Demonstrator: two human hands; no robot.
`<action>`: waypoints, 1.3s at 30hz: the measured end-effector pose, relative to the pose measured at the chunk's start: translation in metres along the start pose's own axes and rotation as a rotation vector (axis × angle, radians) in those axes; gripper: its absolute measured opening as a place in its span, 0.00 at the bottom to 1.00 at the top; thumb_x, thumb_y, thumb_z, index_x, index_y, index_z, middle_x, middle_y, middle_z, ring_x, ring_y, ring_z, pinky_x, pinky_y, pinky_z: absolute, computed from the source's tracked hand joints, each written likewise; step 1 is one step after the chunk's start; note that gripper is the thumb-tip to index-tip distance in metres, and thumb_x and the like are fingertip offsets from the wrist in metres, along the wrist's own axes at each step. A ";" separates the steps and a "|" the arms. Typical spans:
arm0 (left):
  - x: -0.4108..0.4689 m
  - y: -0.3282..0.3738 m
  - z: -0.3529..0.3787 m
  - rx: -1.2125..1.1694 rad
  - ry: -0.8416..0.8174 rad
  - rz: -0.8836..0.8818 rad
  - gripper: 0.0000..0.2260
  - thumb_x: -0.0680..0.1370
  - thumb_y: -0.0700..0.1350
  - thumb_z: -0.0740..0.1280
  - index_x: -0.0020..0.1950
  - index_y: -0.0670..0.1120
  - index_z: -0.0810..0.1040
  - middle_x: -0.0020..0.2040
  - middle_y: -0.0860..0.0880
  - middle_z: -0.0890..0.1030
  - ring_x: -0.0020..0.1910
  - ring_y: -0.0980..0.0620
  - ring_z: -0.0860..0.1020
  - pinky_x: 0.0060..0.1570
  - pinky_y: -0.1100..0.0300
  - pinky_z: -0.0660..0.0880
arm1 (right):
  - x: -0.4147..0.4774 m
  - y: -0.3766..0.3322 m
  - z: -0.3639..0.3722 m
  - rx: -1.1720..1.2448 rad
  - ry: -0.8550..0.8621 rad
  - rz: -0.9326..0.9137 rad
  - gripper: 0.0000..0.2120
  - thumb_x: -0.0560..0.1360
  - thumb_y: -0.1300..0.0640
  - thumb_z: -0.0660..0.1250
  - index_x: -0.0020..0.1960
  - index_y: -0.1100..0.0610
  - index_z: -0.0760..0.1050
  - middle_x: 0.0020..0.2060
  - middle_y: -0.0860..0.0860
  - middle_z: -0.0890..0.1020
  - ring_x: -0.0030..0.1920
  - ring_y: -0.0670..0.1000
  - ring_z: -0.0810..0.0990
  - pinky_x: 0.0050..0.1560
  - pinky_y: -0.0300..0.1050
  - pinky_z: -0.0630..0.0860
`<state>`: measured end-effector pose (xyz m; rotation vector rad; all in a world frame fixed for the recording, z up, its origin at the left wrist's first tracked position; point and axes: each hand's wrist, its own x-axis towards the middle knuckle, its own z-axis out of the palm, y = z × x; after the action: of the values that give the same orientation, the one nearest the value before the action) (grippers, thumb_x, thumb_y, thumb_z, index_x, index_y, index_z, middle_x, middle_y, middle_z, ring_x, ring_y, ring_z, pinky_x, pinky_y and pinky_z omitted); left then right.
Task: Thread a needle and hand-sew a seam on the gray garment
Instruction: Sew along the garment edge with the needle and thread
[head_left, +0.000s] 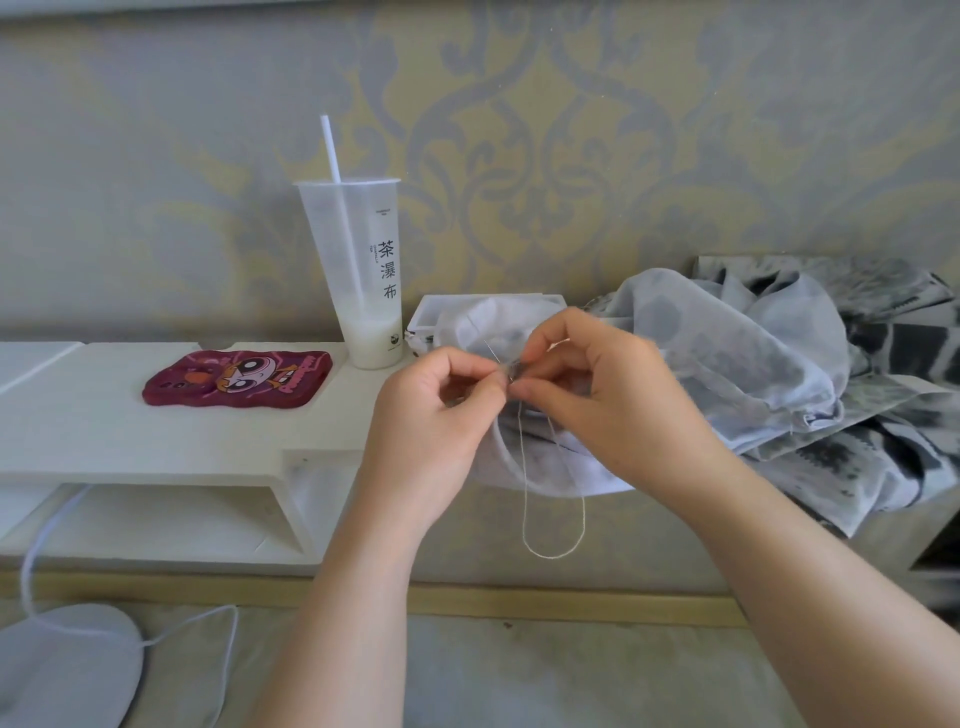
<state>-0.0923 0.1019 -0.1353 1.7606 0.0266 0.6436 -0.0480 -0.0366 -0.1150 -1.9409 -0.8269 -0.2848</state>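
Observation:
The gray garment (737, 364) lies bunched at the right, sheer pale fabric over a dark patterned part, and its near edge droops behind my hands. My left hand (431, 415) and my right hand (608, 400) meet at the centre, fingertips together. Both pinch a small fold of the fabric there. A thin needle (491, 349) sticks up and to the left from between the fingertips. Which hand holds the needle I cannot tell. A loop of pale thread (553, 540) hangs down below the fingers.
A white shelf (171, 441) runs along the left. On it lie a dark red phone case with a cartoon face (239, 378) and a tall plastic cup with a straw (363, 270). A white box (431, 317) sits behind the garment. A white cable (47, 540) trails at lower left.

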 end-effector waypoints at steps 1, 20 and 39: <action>0.000 -0.001 0.000 0.005 0.003 0.019 0.06 0.75 0.40 0.69 0.39 0.48 0.80 0.33 0.56 0.81 0.34 0.63 0.77 0.36 0.74 0.70 | 0.001 -0.002 -0.004 -0.016 0.033 0.015 0.08 0.71 0.57 0.73 0.43 0.50 0.74 0.36 0.42 0.82 0.34 0.47 0.79 0.39 0.40 0.77; -0.003 -0.009 -0.002 0.253 -0.157 0.042 0.05 0.76 0.42 0.67 0.41 0.50 0.78 0.37 0.53 0.82 0.32 0.62 0.75 0.34 0.72 0.69 | 0.010 0.003 -0.040 0.564 0.363 0.396 0.10 0.82 0.56 0.55 0.44 0.58 0.70 0.36 0.49 0.83 0.27 0.47 0.78 0.32 0.41 0.72; -0.001 -0.010 -0.005 0.210 -0.139 0.034 0.05 0.76 0.41 0.67 0.41 0.48 0.78 0.37 0.52 0.82 0.32 0.63 0.75 0.34 0.73 0.68 | 0.008 0.004 -0.048 0.722 0.181 0.383 0.16 0.81 0.59 0.54 0.35 0.56 0.66 0.21 0.47 0.62 0.28 0.47 0.77 0.33 0.41 0.72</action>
<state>-0.0925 0.1089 -0.1440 2.0096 -0.0331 0.5575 -0.0325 -0.0753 -0.0902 -1.3237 -0.3481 0.0702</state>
